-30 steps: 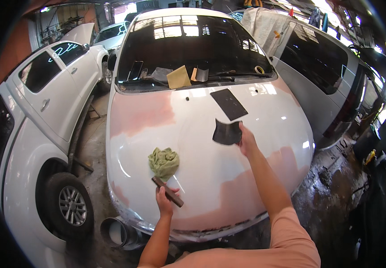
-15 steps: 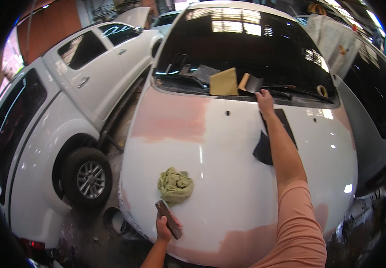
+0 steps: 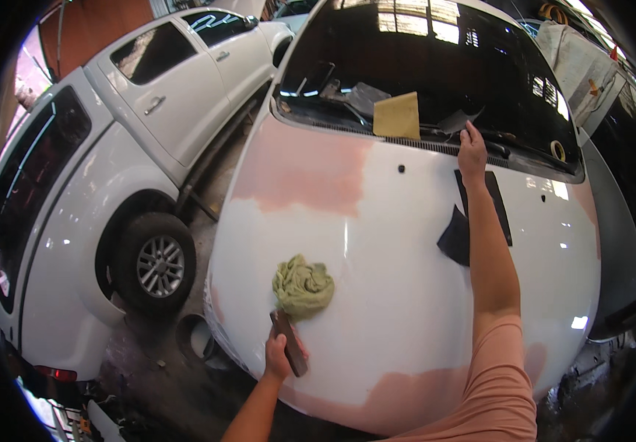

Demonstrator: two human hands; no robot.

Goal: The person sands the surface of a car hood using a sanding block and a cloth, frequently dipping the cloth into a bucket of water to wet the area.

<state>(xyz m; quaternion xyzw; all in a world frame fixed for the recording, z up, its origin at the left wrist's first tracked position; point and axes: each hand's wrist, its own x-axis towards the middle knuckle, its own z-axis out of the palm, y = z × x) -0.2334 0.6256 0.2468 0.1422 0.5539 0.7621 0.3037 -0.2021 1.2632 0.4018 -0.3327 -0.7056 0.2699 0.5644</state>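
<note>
To handle the grey sheet [image 3: 453, 121] well, one should pinch its edge softly, so it does not crease. The right grip [image 3: 472, 153] pinches it near the lower windshield [image 3: 421, 70]; the left grip [image 3: 278, 359] grasps the brown block [image 3: 290, 345], near the green cloth [image 3: 303, 287]. The sheet looks thin and bent, the block long.

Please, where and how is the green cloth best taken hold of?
Pinch the green cloth by its raised middle folds, probably best from above: it lies in a loose, crumpled heap on the car hood. The brown block in the left hand is close at its near side.
</note>
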